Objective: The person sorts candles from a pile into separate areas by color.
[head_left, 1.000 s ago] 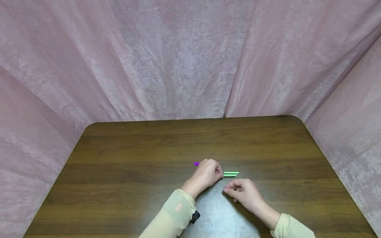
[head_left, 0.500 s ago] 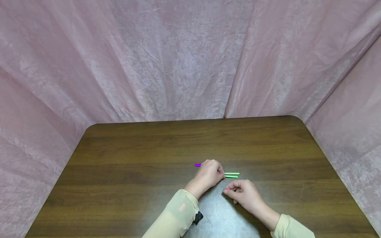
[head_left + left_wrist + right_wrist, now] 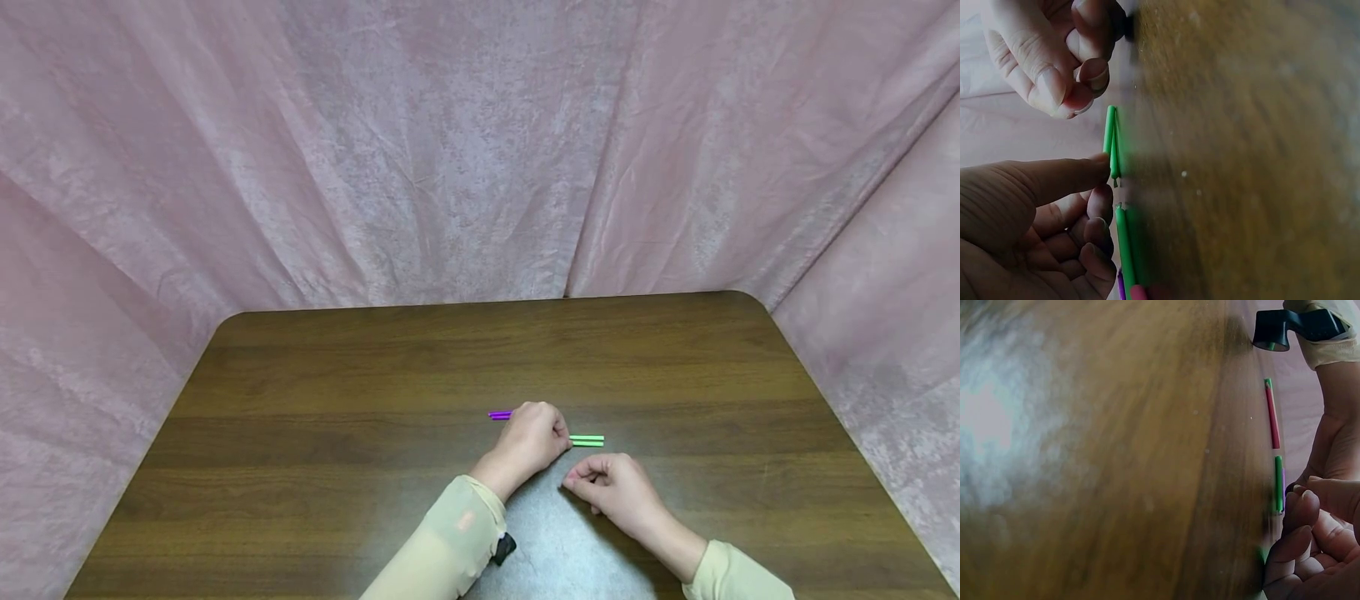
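Observation:
In the head view two thin green sticks (image 3: 588, 443) lie side by side at the middle of the wooden table. My left hand (image 3: 531, 437) reaches over the table, its thumb and fingertips at their left ends. In the left wrist view the thumb and forefinger pinch the near end of a green stick (image 3: 1110, 128), which has a narrow tip. Close in front, my right hand (image 3: 618, 487) rests near the table with fingers loosely curled and thumb against forefinger; nothing shows between them. Purple sticks (image 3: 499, 415) stick out behind the left hand, which covers their other ends.
Low along the table in the left wrist view are another green stick (image 3: 1124, 240) and a pink end (image 3: 1139, 292). A red stick (image 3: 1273, 419) shows in the right wrist view. A black wrist mount (image 3: 504, 548) sits at the left sleeve. Pink curtains (image 3: 450, 167) surround the table.
My left hand has slid slightly right, and the nearer green stick has moved right with it, its right end now level with the other's. The right hand stays in place.

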A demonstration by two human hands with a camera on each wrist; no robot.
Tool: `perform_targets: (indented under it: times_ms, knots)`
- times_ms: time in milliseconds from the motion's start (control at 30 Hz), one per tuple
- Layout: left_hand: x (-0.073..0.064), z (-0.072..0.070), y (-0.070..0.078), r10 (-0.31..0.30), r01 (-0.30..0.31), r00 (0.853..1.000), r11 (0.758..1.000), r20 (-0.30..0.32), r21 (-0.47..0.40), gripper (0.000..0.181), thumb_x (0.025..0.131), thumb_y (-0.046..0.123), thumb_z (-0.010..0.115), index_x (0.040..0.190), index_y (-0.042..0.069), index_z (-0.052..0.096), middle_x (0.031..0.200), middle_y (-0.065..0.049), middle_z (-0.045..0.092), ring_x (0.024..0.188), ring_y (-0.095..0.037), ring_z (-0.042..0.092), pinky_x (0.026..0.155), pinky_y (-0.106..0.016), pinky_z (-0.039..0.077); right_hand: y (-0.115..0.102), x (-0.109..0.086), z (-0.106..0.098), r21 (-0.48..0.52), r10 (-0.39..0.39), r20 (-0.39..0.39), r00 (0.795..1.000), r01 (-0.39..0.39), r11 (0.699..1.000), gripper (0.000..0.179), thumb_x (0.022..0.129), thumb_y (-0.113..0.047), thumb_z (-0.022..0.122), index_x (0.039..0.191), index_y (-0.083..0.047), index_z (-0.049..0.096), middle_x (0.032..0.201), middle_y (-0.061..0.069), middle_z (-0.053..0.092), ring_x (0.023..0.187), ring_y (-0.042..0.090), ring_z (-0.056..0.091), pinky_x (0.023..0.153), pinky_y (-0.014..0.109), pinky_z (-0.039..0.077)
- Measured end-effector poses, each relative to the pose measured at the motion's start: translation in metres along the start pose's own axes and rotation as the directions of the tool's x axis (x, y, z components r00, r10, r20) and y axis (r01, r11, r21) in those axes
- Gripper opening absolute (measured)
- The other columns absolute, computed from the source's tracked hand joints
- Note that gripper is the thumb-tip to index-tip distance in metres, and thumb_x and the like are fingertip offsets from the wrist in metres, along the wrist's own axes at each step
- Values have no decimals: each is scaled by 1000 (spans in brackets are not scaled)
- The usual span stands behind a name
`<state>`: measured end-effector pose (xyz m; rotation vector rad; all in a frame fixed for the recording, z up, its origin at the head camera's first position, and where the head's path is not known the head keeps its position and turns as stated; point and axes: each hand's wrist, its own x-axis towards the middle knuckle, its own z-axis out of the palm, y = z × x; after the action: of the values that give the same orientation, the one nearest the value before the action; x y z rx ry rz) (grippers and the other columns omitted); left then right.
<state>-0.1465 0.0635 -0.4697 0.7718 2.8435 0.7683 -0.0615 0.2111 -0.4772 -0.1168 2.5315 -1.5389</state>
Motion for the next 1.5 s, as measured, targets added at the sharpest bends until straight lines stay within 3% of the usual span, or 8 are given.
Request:
perform_targets:
  times_ms: [833, 1200, 1500]
  knots:
    - [1, -1, 1, 8, -8, 1000, 1000, 2, 4, 12, 70, 9, 75, 64, 20, 72, 64, 13, 65, 62, -4, 59, 56, -19, 45, 0, 1, -1, -38, 10, 9, 1000, -10, 999, 10, 86, -15, 73, 83, -6, 73, 60, 1, 62, 47, 5, 50, 46, 23, 42]
    - [-2, -6, 0, 15, -13, 999, 999, -36, 43, 18, 73, 8, 71, 61, 21, 67, 60, 13, 58, 60, -7, 57, 57, -21, 44, 0, 1, -2, -17, 10, 12, 1000, -10, 1000, 8, 87, -12, 72, 85, -4, 72, 59, 2, 61, 47, 7, 52, 47, 23, 42]
    - [-13, -13, -6, 23, -25, 999, 997, -26, -69, 12, 77, 13, 74, 68, 19, 71, 60, 15, 58, 59, 1, 51, 58, -16, 41, -1, 3, -3, 4, 12, 14, 1000, -12, 1000, 8, 86, -13, 72, 87, -5, 72, 69, 1, 66, 50, 9, 54, 49, 24, 45]
